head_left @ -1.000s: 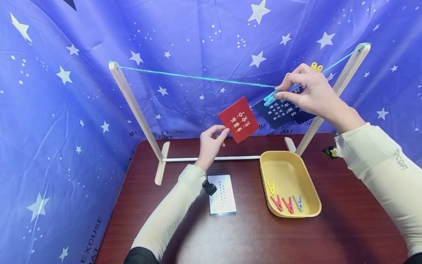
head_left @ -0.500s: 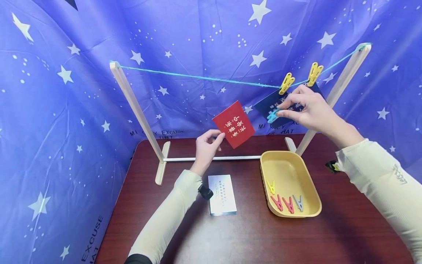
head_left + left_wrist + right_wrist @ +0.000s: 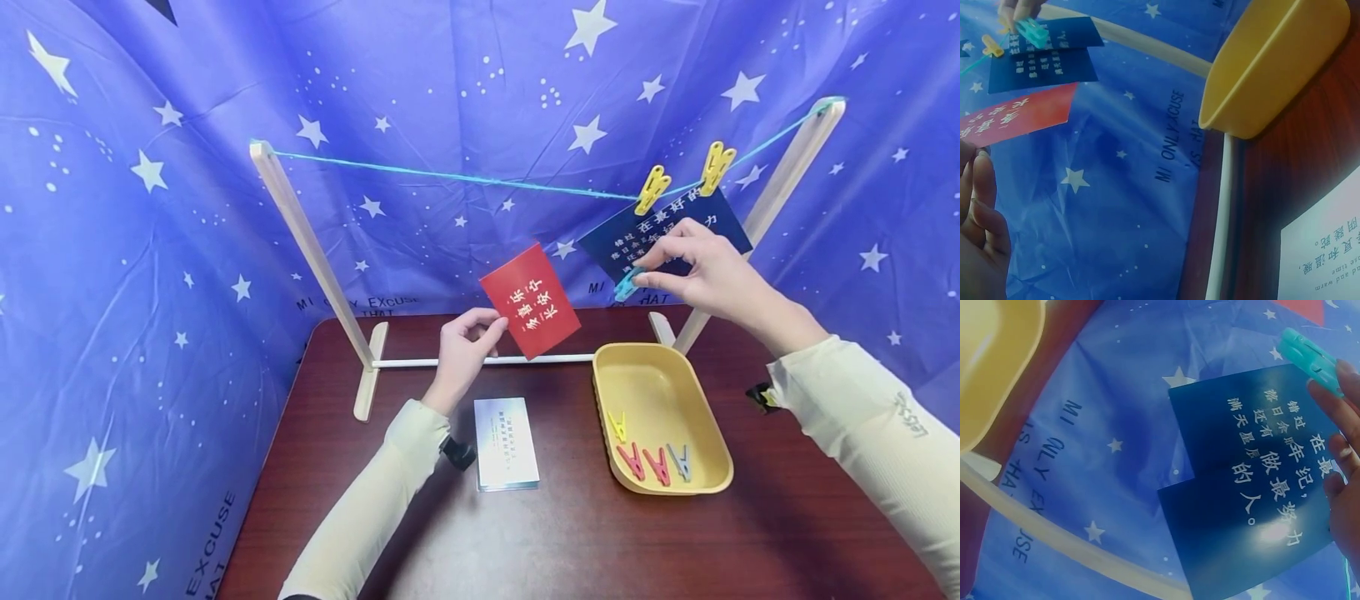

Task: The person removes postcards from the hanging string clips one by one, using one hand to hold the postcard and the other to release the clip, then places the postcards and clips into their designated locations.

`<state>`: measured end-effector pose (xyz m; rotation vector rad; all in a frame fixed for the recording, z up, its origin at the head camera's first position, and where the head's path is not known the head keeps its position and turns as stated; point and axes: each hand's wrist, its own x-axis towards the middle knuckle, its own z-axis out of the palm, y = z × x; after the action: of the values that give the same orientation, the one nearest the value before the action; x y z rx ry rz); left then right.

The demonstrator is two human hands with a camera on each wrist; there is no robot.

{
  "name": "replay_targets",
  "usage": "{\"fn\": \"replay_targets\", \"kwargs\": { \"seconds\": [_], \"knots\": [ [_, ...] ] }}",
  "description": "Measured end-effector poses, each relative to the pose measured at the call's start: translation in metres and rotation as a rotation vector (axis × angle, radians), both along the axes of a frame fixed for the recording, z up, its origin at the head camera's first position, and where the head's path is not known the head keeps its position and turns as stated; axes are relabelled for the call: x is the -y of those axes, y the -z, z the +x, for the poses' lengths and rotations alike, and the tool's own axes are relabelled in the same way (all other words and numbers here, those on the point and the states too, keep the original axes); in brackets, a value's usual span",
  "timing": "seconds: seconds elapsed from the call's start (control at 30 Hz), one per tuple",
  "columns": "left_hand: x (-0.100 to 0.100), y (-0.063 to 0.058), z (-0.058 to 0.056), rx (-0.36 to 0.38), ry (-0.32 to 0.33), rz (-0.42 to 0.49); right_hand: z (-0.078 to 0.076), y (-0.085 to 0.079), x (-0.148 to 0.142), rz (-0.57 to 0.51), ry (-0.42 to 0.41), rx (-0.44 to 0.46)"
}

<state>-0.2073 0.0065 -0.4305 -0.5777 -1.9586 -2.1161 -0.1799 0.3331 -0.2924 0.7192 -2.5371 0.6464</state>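
Note:
My left hand [image 3: 463, 354] pinches a red card [image 3: 532, 302] with white characters by its lower left edge, below the teal string [image 3: 450, 177]. Between thumb and fingertips, my right hand [image 3: 708, 271] holds a turquoise clothespin [image 3: 627, 285]. That hand is in front of two dark blue cards [image 3: 611, 237], which hang overlapping from the string by two yellow clothespins [image 3: 652, 190]. In the right wrist view the turquoise clothespin [image 3: 1310, 359] sticks out past the upper edge of the blue cards [image 3: 1229, 437]. The left wrist view shows the red card [image 3: 1029, 112] beneath the blue ones.
Wooden posts [image 3: 307, 250] carry the string, with a white bar [image 3: 420, 362] low between them. A yellow tray [image 3: 660, 367] at the right holds several clothespins [image 3: 658, 467]. A stack of white cards [image 3: 506, 442] lies on the brown table [image 3: 570, 550]. A starry blue curtain hangs behind.
My right hand has come down from the string with the turquoise clothespin, uncovering the yellow clothespins. My left hand has lowered the red card slightly, toward me.

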Motion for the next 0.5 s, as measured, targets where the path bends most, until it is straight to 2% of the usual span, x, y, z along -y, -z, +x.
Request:
{"fn": "replay_targets", "kwargs": {
  "seconds": [0.27,0.5],
  "knots": [
    [0.002,0.0,0.013,0.013,0.059,-0.021,0.003,0.009,-0.004,0.013,0.001,0.033],
    [0.005,0.003,0.02,0.039,0.067,-0.047,0.001,0.019,-0.009,0.001,-0.037,0.034]
  ]
}}
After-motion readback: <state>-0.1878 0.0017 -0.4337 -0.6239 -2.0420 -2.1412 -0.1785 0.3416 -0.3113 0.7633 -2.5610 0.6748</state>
